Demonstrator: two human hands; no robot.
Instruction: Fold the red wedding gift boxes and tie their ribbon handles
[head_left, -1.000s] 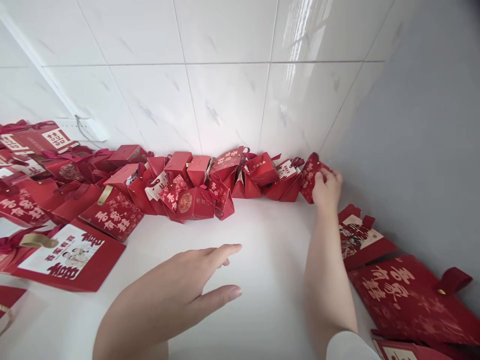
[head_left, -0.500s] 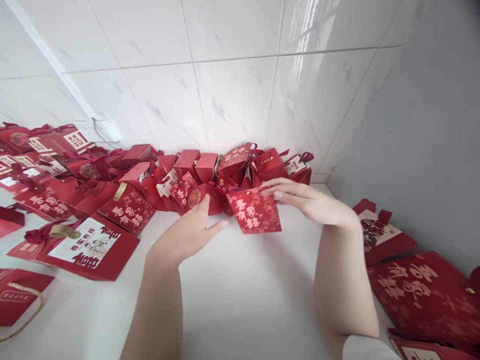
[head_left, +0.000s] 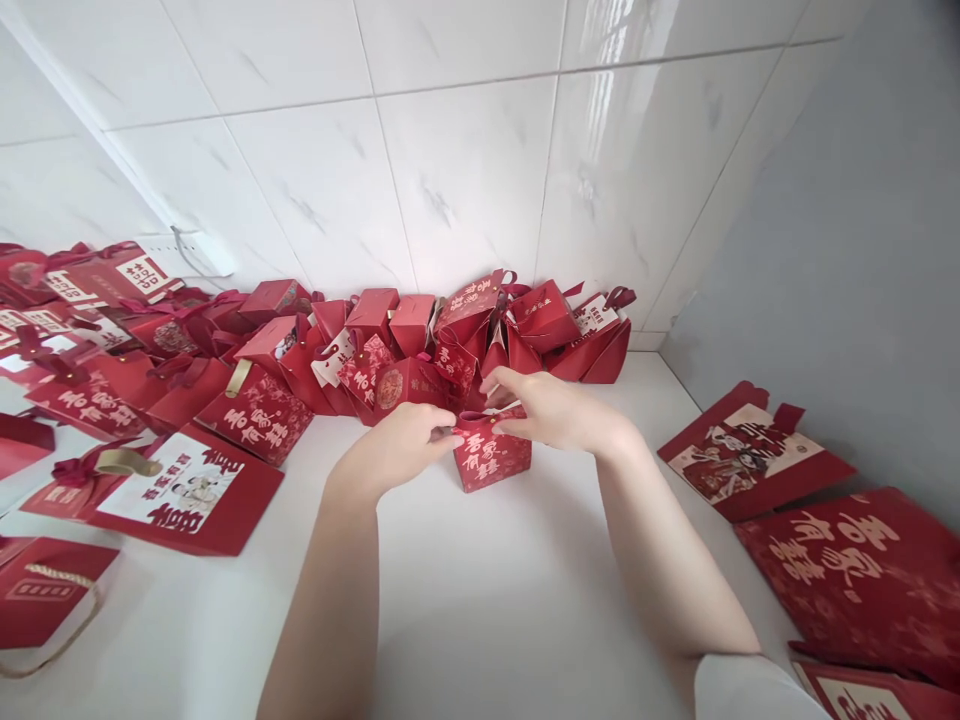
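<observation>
A small red gift box with pale gold characters stands on the white tabletop, in front of a row of similar boxes. My left hand pinches its upper left edge between thumb and fingers. From the other side, my right hand grips the upper right edge, the thumb on the front face and the fingers curled over the top. A dark red ribbon shows at the box's top between the two hands. Just behind it lies another red box with a round gold emblem.
Red boxes with ribbons crowd along the tiled wall and the left side. A larger box with a white label lies at left. On the right are a flat box with a printed figure and a big red bag beside a grey panel.
The small box has turned more upright and moved slightly left and nearer. My left hand has moved right to its edge, and my right hand has shifted left and closed on its top.
</observation>
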